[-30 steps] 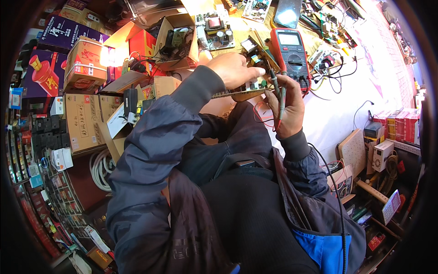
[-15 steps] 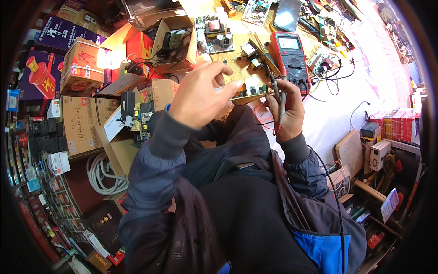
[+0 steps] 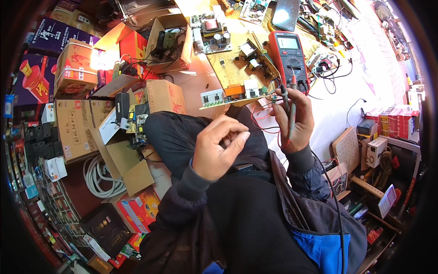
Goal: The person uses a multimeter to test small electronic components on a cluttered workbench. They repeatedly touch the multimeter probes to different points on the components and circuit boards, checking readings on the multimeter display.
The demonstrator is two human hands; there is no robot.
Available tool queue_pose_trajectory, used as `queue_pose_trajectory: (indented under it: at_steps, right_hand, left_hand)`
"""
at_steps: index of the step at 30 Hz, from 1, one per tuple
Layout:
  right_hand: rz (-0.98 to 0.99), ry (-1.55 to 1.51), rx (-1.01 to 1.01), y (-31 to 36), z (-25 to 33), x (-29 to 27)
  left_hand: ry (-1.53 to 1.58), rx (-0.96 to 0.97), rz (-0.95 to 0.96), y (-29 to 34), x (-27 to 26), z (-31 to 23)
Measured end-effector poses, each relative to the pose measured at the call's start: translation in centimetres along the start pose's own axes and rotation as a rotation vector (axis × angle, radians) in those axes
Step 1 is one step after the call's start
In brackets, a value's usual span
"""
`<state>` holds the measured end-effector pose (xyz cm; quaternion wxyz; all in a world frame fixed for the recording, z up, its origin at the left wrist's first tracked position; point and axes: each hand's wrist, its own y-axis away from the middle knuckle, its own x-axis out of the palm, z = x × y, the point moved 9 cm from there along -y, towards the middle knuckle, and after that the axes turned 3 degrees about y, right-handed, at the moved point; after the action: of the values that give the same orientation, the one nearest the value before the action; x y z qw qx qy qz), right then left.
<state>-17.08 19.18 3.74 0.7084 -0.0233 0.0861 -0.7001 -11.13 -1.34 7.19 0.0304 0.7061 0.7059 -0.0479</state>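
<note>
My right hand [image 3: 300, 122] is closed around a pair of test probes [image 3: 292, 118], which point up and away from me. Thin red and black leads hang beside them. Just past that hand lies a red and dark grey multimeter [image 3: 290, 61] with a lit screen. My left hand [image 3: 218, 148] is over my lap, thumb and fingertips drawn together; anything pinched there is hidden. Beyond it, at the table's near edge, sits a tan circuit board [image 3: 225, 76] carrying white blocks, an orange component [image 3: 236, 90] and dark parts. Neither hand touches the board.
Another circuit board [image 3: 212, 28] with a transformer is farther back, beside an open carton [image 3: 169, 43] of cables. A phone [image 3: 286, 16] lies behind the multimeter. Stacked boxes [image 3: 75, 68] crowd the left, with a coiled hose [image 3: 102, 178] below. Several boxes and tools fill the right.
My left hand has drawn back from over the board toward my lap, uncovering the board's near-left part. My right hand has shifted slightly right and nearer, still holding the probes.
</note>
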Motion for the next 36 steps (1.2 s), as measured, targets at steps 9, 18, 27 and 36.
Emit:
queue_pose_trajectory:
  at_steps: [9, 18, 27, 36]
  right_hand:
    - [0.358, 0.098, -0.116, 5.6, 5.0, 3.9]
    - [0.449, -0.261, 0.099, 6.2, 6.1, 3.9]
    - [0.078, -0.208, -0.054, 3.7, 5.5, -1.7]
    - [0.049, -0.094, 0.037, 1.4, 3.7, -1.0]
  left_hand:
    - [-0.268, 0.483, -0.072, 2.5, 2.6, -3.1]
    - [-0.155, 0.486, -0.270, 2.9, -0.3, -1.3]
    - [0.339, 0.333, -0.321, 1.6, -2.3, 0.4]
    - [0.248, 0.253, -0.380, -0.6, -1.3, 1.3]
